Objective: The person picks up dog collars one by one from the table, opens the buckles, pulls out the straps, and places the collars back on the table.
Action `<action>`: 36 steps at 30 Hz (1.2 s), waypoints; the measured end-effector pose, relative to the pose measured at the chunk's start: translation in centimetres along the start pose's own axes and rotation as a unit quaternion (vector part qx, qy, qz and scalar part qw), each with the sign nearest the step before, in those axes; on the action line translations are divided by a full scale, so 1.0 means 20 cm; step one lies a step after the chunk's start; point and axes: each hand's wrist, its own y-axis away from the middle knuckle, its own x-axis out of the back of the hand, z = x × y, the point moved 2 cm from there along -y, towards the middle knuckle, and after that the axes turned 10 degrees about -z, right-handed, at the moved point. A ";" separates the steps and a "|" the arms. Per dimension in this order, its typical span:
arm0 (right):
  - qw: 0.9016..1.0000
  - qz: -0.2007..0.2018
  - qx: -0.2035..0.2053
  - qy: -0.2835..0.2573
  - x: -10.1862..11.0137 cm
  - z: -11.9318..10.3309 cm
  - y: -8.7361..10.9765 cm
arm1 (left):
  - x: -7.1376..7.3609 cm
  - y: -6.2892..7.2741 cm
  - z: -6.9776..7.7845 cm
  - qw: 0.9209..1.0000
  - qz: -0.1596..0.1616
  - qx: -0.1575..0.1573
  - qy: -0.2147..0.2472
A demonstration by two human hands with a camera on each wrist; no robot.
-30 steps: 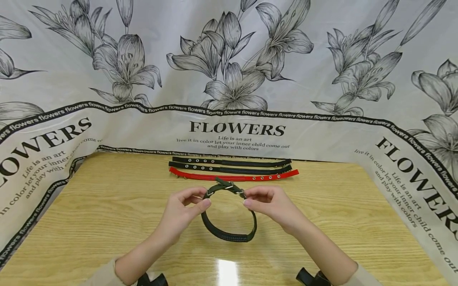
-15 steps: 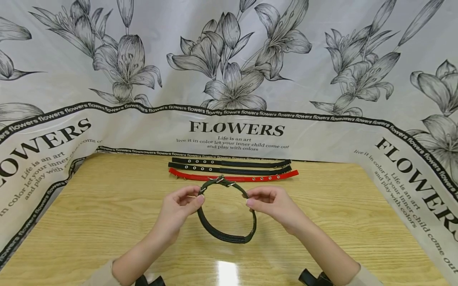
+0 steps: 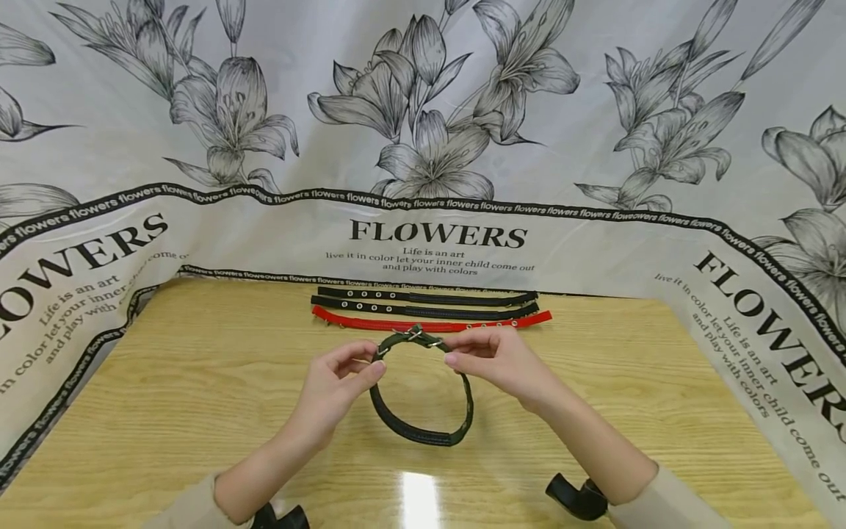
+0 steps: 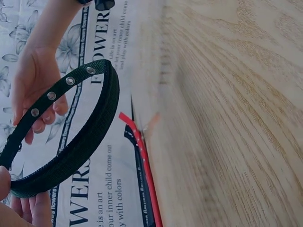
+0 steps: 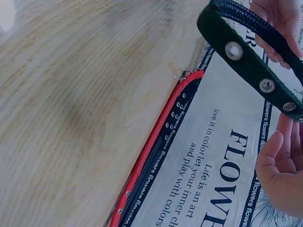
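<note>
A dark pet collar (image 3: 413,433), buckled into a loop, is held upright above the table. Its metal buckle (image 3: 414,335) is at the top, between the two hands. My left hand (image 3: 333,386) pinches the loop's upper left side between thumb and fingers. On the upper right, my right hand (image 3: 499,364) has its thumb and fingers at the strap just beside the buckle. Metal eyelets along the collar (image 4: 51,96) show in the left wrist view. From the right wrist, the collar (image 5: 251,68) crosses the upper right, with my right hand (image 5: 284,175) below it.
Behind the loop lie a red collar (image 3: 423,323) and two black collars (image 3: 463,313), stretched out side by side on the wooden table (image 3: 198,397). A flower-printed cloth (image 3: 436,250) rises at the table's back and sides. Black curved objects (image 3: 575,497) are near both forearms.
The collar's loop has shifted and turned slightly between the hands. The loose strap end that stuck up by the buckle a second ago now lies lower. My right hand has moved up nearer the buckle.
</note>
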 end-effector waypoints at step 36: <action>0.976 0.061 0.073 0.196 0.11 0.01 0.05 | 0.09 -0.05 0.00 0.999 0.050 0.018 0.013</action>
